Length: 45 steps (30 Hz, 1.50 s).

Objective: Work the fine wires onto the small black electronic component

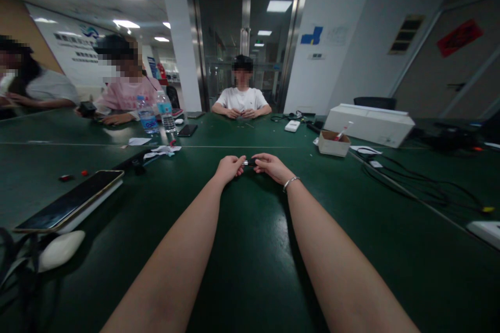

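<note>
Both my arms reach forward over the dark green table [250,250]. Between the fingertips is a small black object with a silver end [250,163], too small to name surely. My left hand [228,168] is closed, pinching the silver end on the left. On the black end, the thumb and fingers of my right hand [272,167] are closed in a pinch. The object lies roughly level, just above the tabletop. A silver bracelet [291,182] circles my right wrist.
Left: a phone [74,200] on a white box, a white mouse-like object [61,251], crumpled paper [162,151], water bottles [166,112]. Right: a small cardboard box [333,144], a long white box [369,124], black cables [422,179]. Several people sit around the table.
</note>
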Available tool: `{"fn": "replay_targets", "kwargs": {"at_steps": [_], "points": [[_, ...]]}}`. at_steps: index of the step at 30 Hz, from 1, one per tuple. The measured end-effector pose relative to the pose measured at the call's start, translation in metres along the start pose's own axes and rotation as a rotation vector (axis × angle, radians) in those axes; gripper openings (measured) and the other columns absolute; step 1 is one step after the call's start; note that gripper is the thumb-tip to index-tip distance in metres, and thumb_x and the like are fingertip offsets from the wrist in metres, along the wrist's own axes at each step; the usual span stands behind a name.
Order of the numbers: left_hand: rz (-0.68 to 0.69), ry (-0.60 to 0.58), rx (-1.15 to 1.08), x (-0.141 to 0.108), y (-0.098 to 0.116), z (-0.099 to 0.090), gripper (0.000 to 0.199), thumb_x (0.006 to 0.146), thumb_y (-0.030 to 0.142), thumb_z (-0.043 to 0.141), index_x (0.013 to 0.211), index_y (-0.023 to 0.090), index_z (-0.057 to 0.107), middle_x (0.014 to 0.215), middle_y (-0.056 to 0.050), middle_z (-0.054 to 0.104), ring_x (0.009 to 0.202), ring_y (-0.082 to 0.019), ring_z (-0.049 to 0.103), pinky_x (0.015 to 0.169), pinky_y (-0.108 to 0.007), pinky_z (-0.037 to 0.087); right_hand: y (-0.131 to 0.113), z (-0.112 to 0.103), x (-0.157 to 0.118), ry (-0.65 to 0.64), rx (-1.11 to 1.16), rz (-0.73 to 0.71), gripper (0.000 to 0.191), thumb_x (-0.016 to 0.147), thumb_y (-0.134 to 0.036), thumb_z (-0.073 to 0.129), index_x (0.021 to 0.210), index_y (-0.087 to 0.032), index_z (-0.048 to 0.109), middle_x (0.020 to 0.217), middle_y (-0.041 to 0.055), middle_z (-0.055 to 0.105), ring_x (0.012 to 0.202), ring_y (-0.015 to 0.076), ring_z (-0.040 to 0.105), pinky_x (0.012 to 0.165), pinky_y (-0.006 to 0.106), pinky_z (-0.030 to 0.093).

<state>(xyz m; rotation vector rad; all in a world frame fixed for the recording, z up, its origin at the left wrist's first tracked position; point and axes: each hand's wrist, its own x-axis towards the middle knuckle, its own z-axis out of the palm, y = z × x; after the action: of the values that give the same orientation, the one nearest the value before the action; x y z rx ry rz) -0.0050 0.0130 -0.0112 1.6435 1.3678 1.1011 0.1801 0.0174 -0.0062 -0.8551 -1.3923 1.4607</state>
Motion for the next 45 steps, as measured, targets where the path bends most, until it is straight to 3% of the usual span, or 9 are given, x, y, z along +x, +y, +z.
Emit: {"fn": "replay_targets", "kwargs": {"at_steps": [21,35,41,45], "points": [[-0.060,0.013,0.087,-0.0003,0.0041,-0.0006,0.044,0.087,0.046,0.041,0.059,0.016,0.057,0.048,0.000,0.054,0.039,-0.009,0.045,0.044,-0.022,0.035,0.0054,-0.0051,0.0027,-0.073,0.004,-0.041,0.023,0.077,-0.011,0.066,0.099,-0.015,0.062,0.069,-0.0001,0.064,0.061,0.0082,0.063,0.057,0.017,0.052],[-0.106,0.018,0.015,0.0040,0.0030,0.0007,0.042,0.085,0.044,0.044,0.054,0.017,0.055,0.043,0.001,0.049,0.036,-0.009,0.041,0.042,-0.023,0.031,0.0038,-0.0044,0.0001,-0.116,0.042,-0.076,0.028,0.072,-0.013,0.070,0.098,-0.018,0.060,0.083,-0.0005,0.064,0.063,0.0078,0.063,0.058,0.019,0.051],[-0.080,0.001,-0.016,0.0028,0.0028,0.0027,0.043,0.085,0.047,0.045,0.061,0.014,0.058,0.051,-0.003,0.058,0.040,-0.010,0.049,0.044,-0.022,0.038,0.0045,-0.0036,0.0020,-0.076,0.025,-0.062,0.023,0.075,-0.010,0.067,0.097,-0.016,0.060,0.078,-0.0001,0.065,0.062,0.0089,0.065,0.056,0.018,0.051],[-0.045,0.000,-0.104,0.0050,-0.0020,0.0051,0.033,0.083,0.043,0.053,0.073,0.013,0.061,0.058,-0.004,0.062,0.049,-0.011,0.057,0.050,-0.022,0.044,0.0053,-0.0030,0.0039,-0.031,-0.001,-0.035,0.018,0.078,-0.009,0.065,0.094,-0.015,0.060,0.071,0.0005,0.065,0.059,0.0092,0.064,0.055,0.018,0.051]]}}
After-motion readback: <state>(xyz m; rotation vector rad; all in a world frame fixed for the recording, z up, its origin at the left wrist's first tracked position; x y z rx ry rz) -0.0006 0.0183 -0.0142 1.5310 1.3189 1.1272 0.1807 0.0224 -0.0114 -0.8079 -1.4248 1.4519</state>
